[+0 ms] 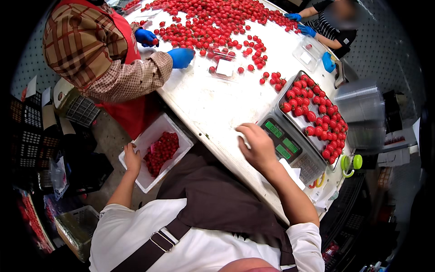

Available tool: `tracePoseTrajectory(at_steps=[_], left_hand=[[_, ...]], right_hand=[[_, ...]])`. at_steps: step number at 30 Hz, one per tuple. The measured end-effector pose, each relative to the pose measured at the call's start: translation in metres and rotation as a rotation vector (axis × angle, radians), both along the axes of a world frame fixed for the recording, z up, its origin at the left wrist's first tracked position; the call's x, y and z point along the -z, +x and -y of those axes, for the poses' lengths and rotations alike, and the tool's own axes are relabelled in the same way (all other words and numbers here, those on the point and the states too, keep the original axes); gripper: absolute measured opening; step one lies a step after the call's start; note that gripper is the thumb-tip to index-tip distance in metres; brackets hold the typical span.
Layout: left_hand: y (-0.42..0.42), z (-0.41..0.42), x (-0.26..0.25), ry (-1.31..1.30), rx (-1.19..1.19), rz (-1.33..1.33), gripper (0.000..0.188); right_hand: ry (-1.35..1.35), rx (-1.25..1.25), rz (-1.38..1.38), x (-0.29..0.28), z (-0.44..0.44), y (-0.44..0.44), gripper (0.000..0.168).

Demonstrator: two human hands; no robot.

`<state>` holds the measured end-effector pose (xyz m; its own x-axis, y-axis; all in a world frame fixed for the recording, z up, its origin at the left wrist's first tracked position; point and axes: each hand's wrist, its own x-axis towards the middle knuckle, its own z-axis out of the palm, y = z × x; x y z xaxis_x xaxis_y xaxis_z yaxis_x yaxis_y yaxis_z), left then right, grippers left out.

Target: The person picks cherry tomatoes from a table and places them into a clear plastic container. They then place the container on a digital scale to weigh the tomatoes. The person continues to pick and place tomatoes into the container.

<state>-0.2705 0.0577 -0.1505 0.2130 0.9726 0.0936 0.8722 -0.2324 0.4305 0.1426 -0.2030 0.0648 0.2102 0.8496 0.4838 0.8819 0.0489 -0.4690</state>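
My left hand (pixel 132 159) is at the left rim of a white foam box (pixel 185 139), its fingers lying along the edge. Inside the box lie small dark red cherry tomatoes (pixel 162 153). Over the white tabletop (pixel 210 112), my right hand (pixel 256 144) is half curled with nothing visible in it, just left of a digital scale (pixel 307 168) with lit green displays. Cherry tomatoes with green stems (pixel 319 119) are spread over the metal pan of the scale.
Loose tomatoes (pixel 210 23) cover the table's far part, near a clear plastic clamshell (pixel 234 76). A person in a red apron (pixel 132 112) works at left; another's blue gloves (pixel 307 30) are at far right. Stacked clear containers (pixel 360 114) and scissors (pixel 319 180) flank the scale.
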Motion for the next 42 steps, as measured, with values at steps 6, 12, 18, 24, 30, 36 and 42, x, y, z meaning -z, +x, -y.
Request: tracePoseTrajectory(at_steps=[6, 12, 18, 24, 30, 36, 42], left_hand=[[-0.055, -0.016, 0.060, -0.292, 0.056, -0.261, 0.058], [-0.060, -0.035, 0.080, -0.222, 0.260, -0.277, 0.075], [0.071, -0.001, -0.053, 0.061, 0.464, 0.181, 0.030], [0.176, 0.077, -0.151, 0.089, 0.838, 0.547, 0.029], [0.234, 0.128, -0.177, 0.247, 1.131, 0.534, 0.033], [0.250, 0.157, -0.185, -0.191, 1.010, 0.525, 0.033], [0.273, 0.171, -0.177, -0.445, 1.088, 0.603, 0.037]], right_hand=[[0.121, 0.341, -0.229, -0.026, 0.098, 0.023, 0.016], [0.021, 0.564, -0.393, -0.004, 0.189, 0.031, 0.015], [-0.173, 0.534, -0.194, 0.005, 0.204, 0.022, 0.026], [-0.346, 0.398, 0.052, 0.021, 0.200, 0.026, 0.045], [-0.412, 0.370, 0.085, 0.021, 0.191, 0.031, 0.038], [-0.464, 0.389, -0.059, 0.009, 0.198, 0.035, 0.020], [-0.227, 0.568, -0.473, 0.002, 0.197, 0.028, 0.017]])
